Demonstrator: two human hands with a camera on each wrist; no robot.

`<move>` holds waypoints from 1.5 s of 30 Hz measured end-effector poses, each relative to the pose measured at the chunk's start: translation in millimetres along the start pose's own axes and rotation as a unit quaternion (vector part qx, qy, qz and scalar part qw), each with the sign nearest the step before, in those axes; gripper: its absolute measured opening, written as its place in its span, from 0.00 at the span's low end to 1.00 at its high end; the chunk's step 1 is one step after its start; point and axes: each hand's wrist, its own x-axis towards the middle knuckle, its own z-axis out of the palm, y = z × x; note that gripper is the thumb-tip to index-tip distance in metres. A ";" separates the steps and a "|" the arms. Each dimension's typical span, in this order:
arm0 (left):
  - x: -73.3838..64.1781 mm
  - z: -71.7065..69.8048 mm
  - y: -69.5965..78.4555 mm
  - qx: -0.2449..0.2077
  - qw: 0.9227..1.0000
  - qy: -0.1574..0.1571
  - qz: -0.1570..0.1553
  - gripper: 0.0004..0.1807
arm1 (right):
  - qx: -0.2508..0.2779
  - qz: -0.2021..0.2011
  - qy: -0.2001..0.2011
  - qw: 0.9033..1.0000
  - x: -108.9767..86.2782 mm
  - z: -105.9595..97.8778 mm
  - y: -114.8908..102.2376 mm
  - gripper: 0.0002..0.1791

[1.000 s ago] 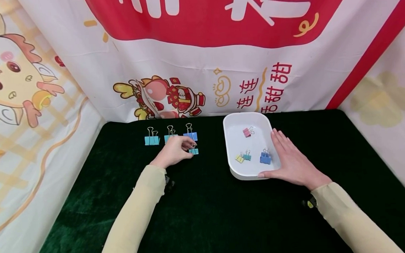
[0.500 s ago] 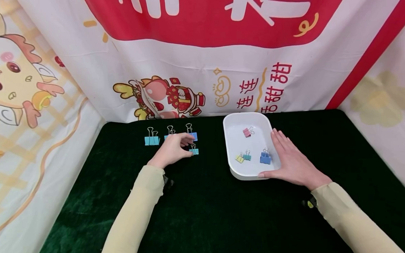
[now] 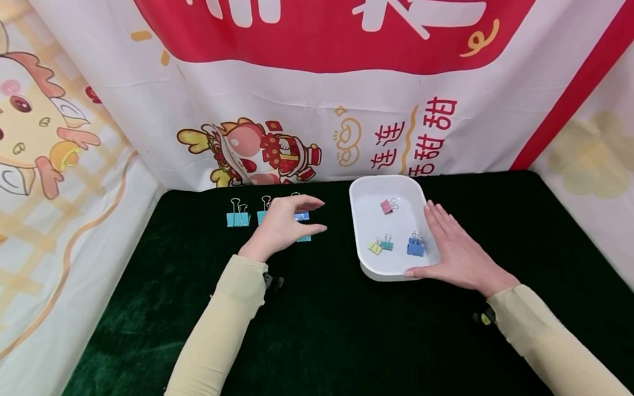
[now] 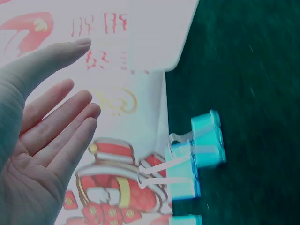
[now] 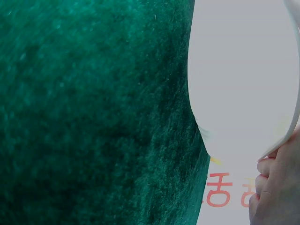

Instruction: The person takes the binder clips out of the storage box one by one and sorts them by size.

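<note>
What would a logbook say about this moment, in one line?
left hand: holds nothing, near clips on cloth | right hand: touches tray | tray: pink clip, yellow clip, among others, inside

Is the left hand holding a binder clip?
No, in the left wrist view the left hand has its thumb and fingers apart, with nothing between them.

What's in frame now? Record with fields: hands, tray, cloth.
left hand: holds nothing, thumb and fingers apart
right hand: touching right side of white tray
in tray: pink clip, yellow clip, teal clip, dark-blue clip or clips
on green cloth: back row, two turquoise clips, bright-blue clip; front, small turquoise clip; all but leftmost partly hidden
</note>
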 end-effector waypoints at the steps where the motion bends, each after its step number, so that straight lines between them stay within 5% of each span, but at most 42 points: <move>1: 1.3 2.5 2.9 -0.003 1.000 0.001 0.008 0.24 | 0.000 0.000 0.000 1.000 0.1 0.1 0.2 0.79; 13: 17.3 42.5 34.3 -0.047 0.995 -0.036 0.080 0.27 | 0.004 -0.005 0.004 1.000 0.3 -1.0 -0.9 0.77; 28: 35.5 99.0 68.2 -0.004 0.985 -0.093 0.147 0.33 | 0.002 -0.023 0.013 1.000 -0.1 -0.9 0.2 0.76; 45: 60.2 146.1 75.9 0.059 0.985 -0.134 0.091 0.31 | -0.003 -0.040 0.022 0.999 0.1 1.1 2.6 0.75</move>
